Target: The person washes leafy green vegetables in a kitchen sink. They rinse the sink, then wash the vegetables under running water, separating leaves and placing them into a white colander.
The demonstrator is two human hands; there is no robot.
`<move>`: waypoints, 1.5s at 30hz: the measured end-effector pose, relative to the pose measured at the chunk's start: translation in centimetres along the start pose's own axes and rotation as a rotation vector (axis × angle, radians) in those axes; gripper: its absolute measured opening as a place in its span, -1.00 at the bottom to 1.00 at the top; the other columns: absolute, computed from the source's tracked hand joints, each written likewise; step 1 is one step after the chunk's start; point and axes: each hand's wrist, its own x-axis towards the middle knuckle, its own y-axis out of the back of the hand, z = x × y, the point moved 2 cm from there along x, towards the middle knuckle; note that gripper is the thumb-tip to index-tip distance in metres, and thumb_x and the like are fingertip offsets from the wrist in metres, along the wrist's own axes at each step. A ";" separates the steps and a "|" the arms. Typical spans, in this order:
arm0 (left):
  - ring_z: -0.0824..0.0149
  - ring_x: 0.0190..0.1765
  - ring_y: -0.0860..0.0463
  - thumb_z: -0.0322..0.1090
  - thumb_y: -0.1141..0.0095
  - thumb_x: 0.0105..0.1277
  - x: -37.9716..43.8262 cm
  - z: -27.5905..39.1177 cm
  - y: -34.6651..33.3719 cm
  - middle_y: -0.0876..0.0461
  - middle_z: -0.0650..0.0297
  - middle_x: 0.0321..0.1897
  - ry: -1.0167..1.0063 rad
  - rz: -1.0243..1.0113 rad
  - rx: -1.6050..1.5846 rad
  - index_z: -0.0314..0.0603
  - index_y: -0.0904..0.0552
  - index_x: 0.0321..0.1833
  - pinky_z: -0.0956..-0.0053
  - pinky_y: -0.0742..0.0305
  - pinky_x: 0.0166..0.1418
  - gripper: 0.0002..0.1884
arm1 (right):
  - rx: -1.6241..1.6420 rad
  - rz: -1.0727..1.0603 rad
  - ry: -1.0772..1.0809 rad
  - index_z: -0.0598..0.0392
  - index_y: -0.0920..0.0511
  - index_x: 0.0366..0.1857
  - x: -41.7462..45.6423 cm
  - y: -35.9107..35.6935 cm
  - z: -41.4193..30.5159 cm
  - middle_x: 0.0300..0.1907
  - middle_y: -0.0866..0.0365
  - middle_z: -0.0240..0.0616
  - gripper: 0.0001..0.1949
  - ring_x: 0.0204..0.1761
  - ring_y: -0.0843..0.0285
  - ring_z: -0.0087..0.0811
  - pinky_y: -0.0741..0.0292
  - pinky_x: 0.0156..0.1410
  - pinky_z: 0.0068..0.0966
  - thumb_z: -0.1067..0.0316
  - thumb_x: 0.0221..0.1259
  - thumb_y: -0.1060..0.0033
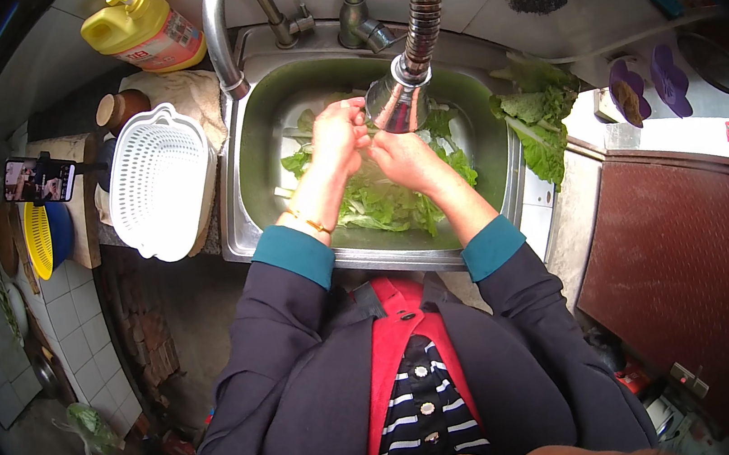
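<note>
My left hand (340, 136) and my right hand (402, 158) are close together over the stainless steel sink (252, 193), beside the metal spray head (398, 97) on its coiled spring hose. The fingers of both are bent; the spray head partly hides them, so whether they hold something cannot be told. Loose green leafy vegetables (389, 207) lie in the basin below, some in water. More green leaves (538, 131) rest over the sink's right rim. A curved faucet (220, 40) rises at the back left.
A white plastic colander basket (161, 184) stands left of the sink, near a brown jar (121, 110). Behind it is a yellow pump bottle (146, 36). A phone (39, 180) on a holder is at the far left, above a yellow basket (38, 240).
</note>
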 end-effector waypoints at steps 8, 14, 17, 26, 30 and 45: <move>0.54 -0.46 -0.34 -0.24 -0.12 0.33 0.8 0.3 2.3 -0.47 0.38 -0.47 0.138 -0.183 0.036 -0.21 -0.59 -0.08 0.59 -0.30 -0.36 -0.78 | 1.207 0.088 -0.334 0.14 -0.50 -0.15 1.0 1.0 4.4 -0.43 -0.51 -0.35 -0.84 -0.48 -0.42 -0.53 -0.46 -0.32 -0.52 0.28 0.41 -0.04; 0.60 -0.36 -0.38 -0.13 -0.27 0.22 -3.4 -2.4 0.4 -0.56 0.44 -0.31 0.091 -0.452 0.490 -0.11 -0.59 -0.06 0.62 -0.28 -0.31 -0.68 | 1.588 0.362 -0.201 0.26 -0.44 -0.02 2.5 -0.2 3.6 -0.18 -0.60 -0.18 -0.81 -0.20 -0.62 -0.35 -0.58 -0.05 -0.42 0.41 0.41 -0.01; 0.60 -0.43 -0.37 -0.22 -0.22 0.25 -4.4 -1.8 -0.3 -0.53 0.45 -0.40 0.056 -0.416 0.645 -0.16 -0.59 -0.10 0.67 -0.23 -0.37 -0.75 | 1.658 0.375 -0.249 0.29 -0.40 0.02 2.7 -0.6 4.4 -0.17 -0.59 -0.11 -0.79 -0.24 -0.64 -0.30 -0.62 -0.11 -0.36 0.49 0.38 0.03; 0.56 -0.38 -0.43 -0.32 -0.12 0.35 -2.8 -2.7 3.0 -0.59 0.38 -0.39 0.203 -0.464 0.544 -0.22 -0.62 -0.18 0.64 -0.31 -0.27 -0.86 | 1.652 0.167 -0.402 0.19 -0.37 -0.04 2.6 1.8 7.8 -0.45 -0.39 -0.30 -0.81 -0.61 -0.19 -0.60 -0.17 -0.59 -0.64 0.55 0.30 0.13; 0.43 -0.29 -0.55 -0.33 -0.08 0.41 -0.1 -5.0 5.9 -0.62 0.29 -0.24 0.115 -0.300 0.092 -0.25 -0.59 -0.08 0.47 -0.51 0.00 -0.84 | 1.329 0.244 -0.426 0.15 -0.37 -0.01 2.2 0.9 6.2 -0.35 -0.43 -0.27 -0.80 -0.48 -0.32 -0.56 -0.28 -0.53 -0.58 0.49 0.34 0.10; 0.25 -0.46 -0.50 -0.37 -0.03 0.39 -0.7 -6.2 8.0 -0.49 0.19 -0.48 0.234 0.222 -0.255 -0.31 -0.50 -0.16 0.32 -0.47 -0.39 -0.87 | 0.023 0.400 0.181 0.11 -0.54 -0.14 4.8 -4.2 3.2 -0.28 -0.62 -0.08 -0.77 -0.19 -0.59 -0.10 -0.50 -0.11 -0.20 0.19 0.42 0.05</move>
